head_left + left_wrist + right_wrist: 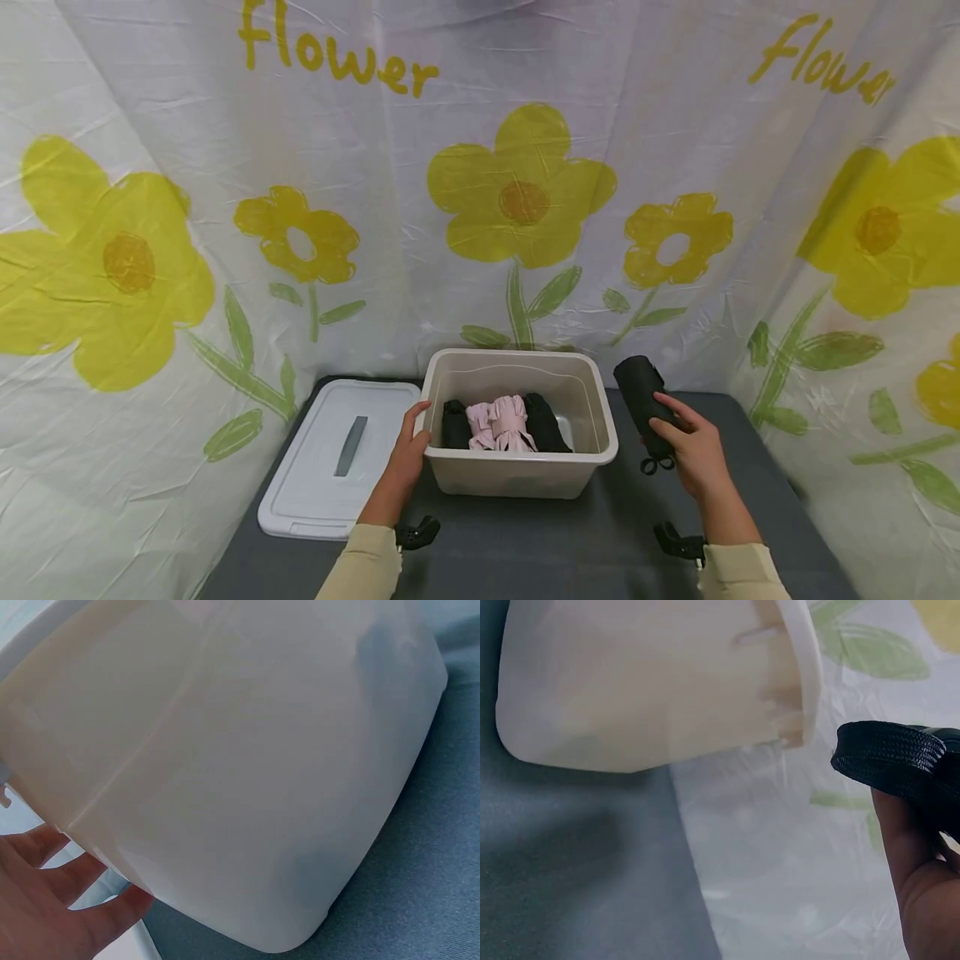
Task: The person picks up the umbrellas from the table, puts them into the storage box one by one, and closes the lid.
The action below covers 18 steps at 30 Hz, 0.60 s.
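My right hand (693, 446) holds a rolled black cloth bundle (643, 404) tilted above the table, right of the beige plastic bin (510, 479). Two small loops hang from the bundle's lower end; up close in the right wrist view, a woven black strap loop (889, 754) shows. My left hand (405, 454) rests against the bin's left side near the rim, its fingers (71, 877) fairly straight. Inside the bin, pink rolled cloth bundles (510, 421) sit between a black roll (455, 425) on the left and another black roll (546, 423) on the right.
A white lid (307, 479) with a grey handle (351, 446) lies left of the bin. Both rest on a dark grey table (517, 542). Behind stands a white curtain (397, 167) printed with yellow flowers. A black wrist mount shows on each arm.
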{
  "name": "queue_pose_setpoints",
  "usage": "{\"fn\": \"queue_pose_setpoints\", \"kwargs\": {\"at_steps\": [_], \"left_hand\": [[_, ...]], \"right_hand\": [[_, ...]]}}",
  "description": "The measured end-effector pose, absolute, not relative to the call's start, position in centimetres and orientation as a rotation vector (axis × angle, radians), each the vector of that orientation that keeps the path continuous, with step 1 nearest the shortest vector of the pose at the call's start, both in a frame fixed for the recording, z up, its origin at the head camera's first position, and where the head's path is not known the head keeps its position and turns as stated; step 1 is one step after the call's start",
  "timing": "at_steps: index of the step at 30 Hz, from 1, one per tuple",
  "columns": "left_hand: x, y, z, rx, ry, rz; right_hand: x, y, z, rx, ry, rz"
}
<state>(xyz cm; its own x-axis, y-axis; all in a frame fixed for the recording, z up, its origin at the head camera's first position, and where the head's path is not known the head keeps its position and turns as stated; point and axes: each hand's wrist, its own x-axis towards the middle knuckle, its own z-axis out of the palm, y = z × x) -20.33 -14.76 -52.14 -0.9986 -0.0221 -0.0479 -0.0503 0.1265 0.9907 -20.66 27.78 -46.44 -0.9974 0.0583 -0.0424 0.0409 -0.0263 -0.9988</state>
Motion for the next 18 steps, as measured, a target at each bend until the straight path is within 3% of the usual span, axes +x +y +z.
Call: {"fn": "queue_pose_setpoints", "kwargs": {"at_steps": [6,18], "left_hand": [[-21.4,-15.1,-54.5,-0.087,2.371,2.062],[-21.4,-15.1,-54.0,-0.115,2.336,2.072]], "right_hand": [[-20.6,27.2,-45.8,-0.051,-2.171,2.256],[-21.5,24.9,-44.1,0.096,-2.222,2.224]]}}
